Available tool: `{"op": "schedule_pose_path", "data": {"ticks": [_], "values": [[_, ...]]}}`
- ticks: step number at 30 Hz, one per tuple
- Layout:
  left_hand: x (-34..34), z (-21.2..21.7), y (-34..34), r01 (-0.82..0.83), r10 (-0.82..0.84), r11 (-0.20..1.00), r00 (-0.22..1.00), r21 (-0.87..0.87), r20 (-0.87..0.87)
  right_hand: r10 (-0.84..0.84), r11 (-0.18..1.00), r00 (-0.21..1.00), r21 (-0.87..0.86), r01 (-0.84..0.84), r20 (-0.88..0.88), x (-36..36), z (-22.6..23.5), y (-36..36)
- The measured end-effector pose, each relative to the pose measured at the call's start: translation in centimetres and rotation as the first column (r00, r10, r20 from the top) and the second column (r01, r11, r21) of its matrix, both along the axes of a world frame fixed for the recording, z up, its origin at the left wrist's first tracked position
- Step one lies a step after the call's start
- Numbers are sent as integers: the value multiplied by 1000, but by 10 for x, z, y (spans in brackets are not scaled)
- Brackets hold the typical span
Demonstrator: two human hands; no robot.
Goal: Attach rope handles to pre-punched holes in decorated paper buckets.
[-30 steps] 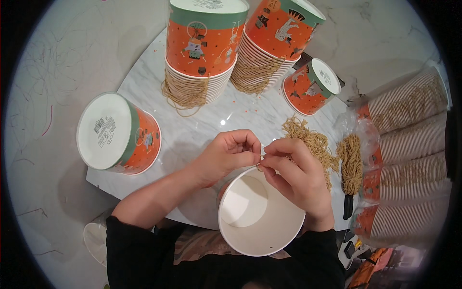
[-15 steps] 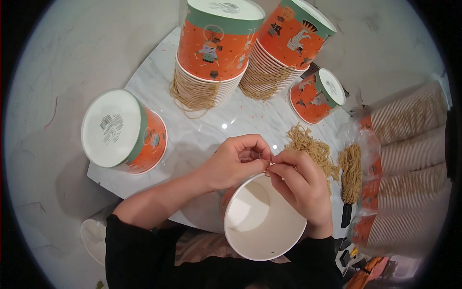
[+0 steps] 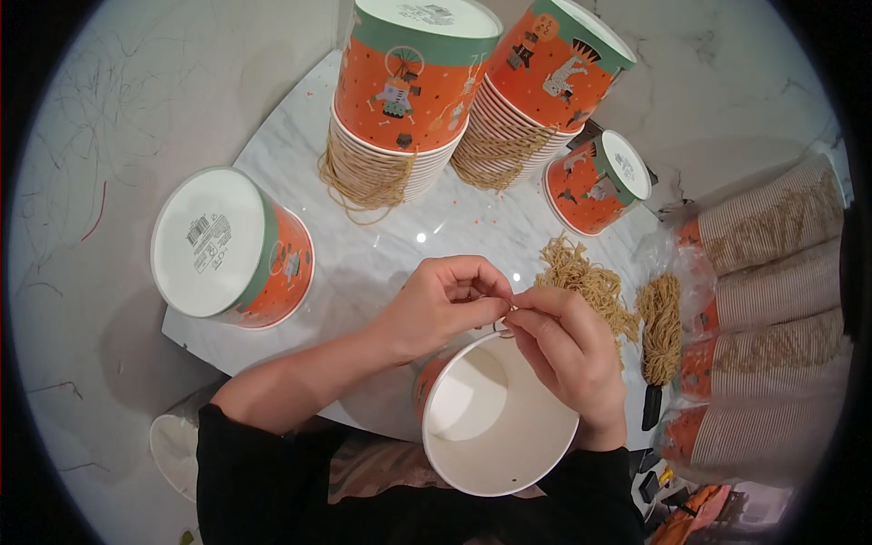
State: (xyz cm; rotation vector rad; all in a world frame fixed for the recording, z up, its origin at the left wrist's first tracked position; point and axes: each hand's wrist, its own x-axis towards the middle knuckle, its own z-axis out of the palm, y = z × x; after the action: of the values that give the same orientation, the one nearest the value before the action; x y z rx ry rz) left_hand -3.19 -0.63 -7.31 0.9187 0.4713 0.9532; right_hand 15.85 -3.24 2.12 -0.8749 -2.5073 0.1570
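Head view: a white-lined tub [image 3: 540,422] sits mouth-up in front of the person's torso at the near edge of the marble table [image 3: 363,250], and both hands are at its far rim. The left hand [image 3: 459,304] has thumb and forefinger closed together; the right hand [image 3: 572,345] is pinched likewise, its fingertips meeting the left's. Between them is a thin strand [image 3: 511,309], judged to be cord; its exact path is too small to tell.

Finished condition, by judgement: two stacks of orange tubs, the left stack [image 3: 400,100] and the right stack [image 3: 556,73], stand inverted with tan cords hanging at their sides, and appear to be fitted. Cord also shows on wrapped stacks [image 3: 781,282] at the right.

Outstanding, by judgement: the tub in hand is partway, its cord not verifiably secured. A large inverted tub [image 3: 213,245] at the left and a smaller-looking tub [image 3: 599,182] beyond the cord pile show no cord on their visible sides; their status cannot be confirmed. Supply remaining: a loose cord pile [image 3: 586,282] and a bound cord bundle [image 3: 660,327], both right of the hands.
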Motion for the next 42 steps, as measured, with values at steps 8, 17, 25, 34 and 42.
{"op": "schedule_pose_path", "data": {"ticks": [8,17,25,34,42], "values": [[9,-6,-11,-223,218,973,973,55,76,-21,1000,996,-8,21,-89,-6,-3,2],[13,-10,-10,-277,262,953,957,125,129,-110,984,978,-161,81,-177,-5,-8,11],[10,-5,-12,-263,253,960,961,93,111,-122,956,964,-289,50,-236,-2,-9,19],[6,-6,0,-193,191,981,977,10,99,-81,976,984,-211,47,-157,-2,-8,15],[7,-9,-2,-200,198,979,979,40,45,-128,970,975,-226,86,-179,-5,-10,18]]}}
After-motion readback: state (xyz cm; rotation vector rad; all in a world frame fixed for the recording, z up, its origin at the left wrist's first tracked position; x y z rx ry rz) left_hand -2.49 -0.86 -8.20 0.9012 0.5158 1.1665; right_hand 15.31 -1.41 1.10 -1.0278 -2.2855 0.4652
